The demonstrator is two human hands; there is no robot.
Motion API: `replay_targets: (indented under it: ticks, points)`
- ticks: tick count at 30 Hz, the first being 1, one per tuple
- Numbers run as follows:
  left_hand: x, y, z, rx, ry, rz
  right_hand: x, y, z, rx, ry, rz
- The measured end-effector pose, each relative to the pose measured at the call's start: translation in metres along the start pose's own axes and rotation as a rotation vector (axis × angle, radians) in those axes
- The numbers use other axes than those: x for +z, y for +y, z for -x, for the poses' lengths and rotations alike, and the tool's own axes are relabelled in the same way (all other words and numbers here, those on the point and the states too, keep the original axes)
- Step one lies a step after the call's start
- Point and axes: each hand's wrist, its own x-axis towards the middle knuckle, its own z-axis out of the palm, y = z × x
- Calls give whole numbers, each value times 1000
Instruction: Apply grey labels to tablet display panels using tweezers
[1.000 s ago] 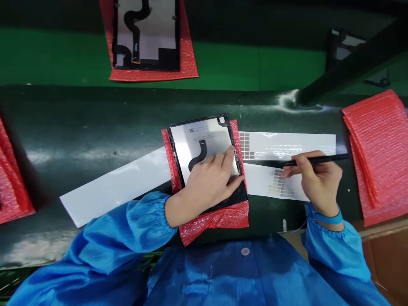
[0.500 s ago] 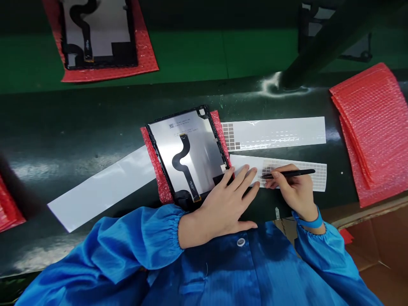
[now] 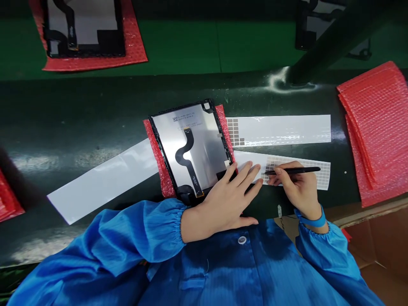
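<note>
My right hand (image 3: 298, 187) pinches black tweezers (image 3: 302, 170), their tips at a white strip of small grey stickers (image 3: 323, 170). My left hand (image 3: 221, 204) lies with fingers spread over the lower right corner of a screen panel (image 3: 210, 148), its fingertips on the left part of that strip. The panel lies tilted, silver back up, with a black flex cable (image 3: 188, 159) along it. Red bubble wrap (image 3: 165, 178) shows beneath the panel on both sides. Whether the tweezers hold a sticker is too small to tell.
Another sticker strip (image 3: 287, 129) lies right of the panel, and a blank white strip (image 3: 105, 180) to its left. Red bubble bags (image 3: 376, 131) are stacked at right. Behind are another panel (image 3: 86, 32) on bubble wrap and a dark post (image 3: 325, 46). A cardboard box (image 3: 379, 238) stands lower right.
The view has shifted slightly. My right hand keeps the tweezers at the sticker strip, and my left hand stays spread over the panel's corner.
</note>
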Motion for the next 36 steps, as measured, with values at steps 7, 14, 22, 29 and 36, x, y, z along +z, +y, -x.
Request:
replay_targets:
  ticks: [7,14,22,29,36]
  points:
    - [4,0,-2,-6,56,-34,4,-15,-6,49,64,-82]
    - [-13,13,25,-19,206,-34,32,-54,-41,24,-9,-195]
    - [-28,-26,65,-413,28,-114,163,-88,-101,30,-384,-238]
    - [-22,-50,71,-427,53,-36,191,-104,-105,99,-383,-201]
    - [-24,-52,70,-434,60,32,189,-99,-104,124,-361,-162]
